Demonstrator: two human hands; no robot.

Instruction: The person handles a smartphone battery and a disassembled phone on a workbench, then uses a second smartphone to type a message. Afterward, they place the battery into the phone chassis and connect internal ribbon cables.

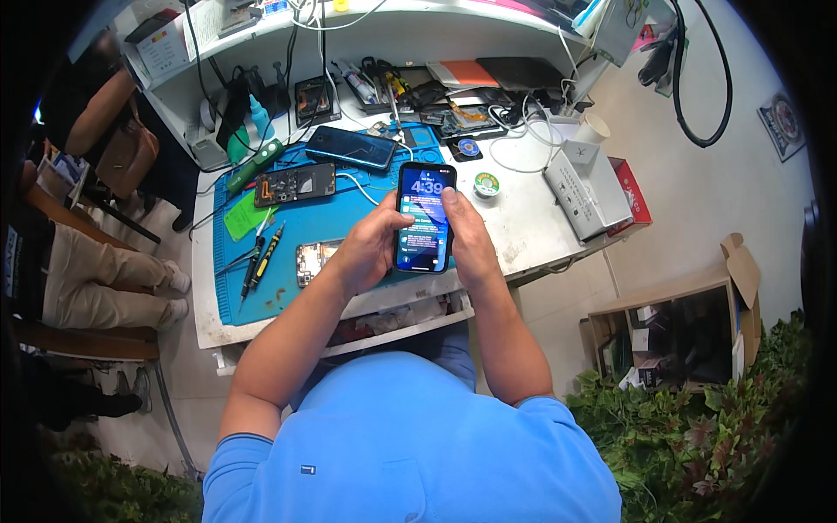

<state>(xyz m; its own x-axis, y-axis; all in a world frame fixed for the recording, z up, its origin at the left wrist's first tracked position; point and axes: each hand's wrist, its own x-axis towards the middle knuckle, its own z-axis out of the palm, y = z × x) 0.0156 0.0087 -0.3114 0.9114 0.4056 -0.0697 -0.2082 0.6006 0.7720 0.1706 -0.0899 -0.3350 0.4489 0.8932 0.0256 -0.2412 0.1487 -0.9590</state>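
Note:
A smartphone (424,218) with its screen lit stands upright between my two hands, above the front part of the bench. My left hand (375,242) grips its left edge, the thumb lying over the screen. Along the right edge my right hand (469,234) closes round it, thumb near the top right of the screen. Below my left wrist, partly covered by it, lies an opened phone (310,259) with bare inner parts. Another opened phone (296,184) and a dark blue phone (350,148) rest on the blue repair mat (288,301) behind my hands.
Screwdrivers (266,254) and tweezers (237,260) lie at the mat's left, near a green-handled tool (255,166). A solder spool (486,185) and a white box (586,193) are to the right. Under the bench edge a drawer (397,322) stands pulled out. Seated people (105,261) are at the left.

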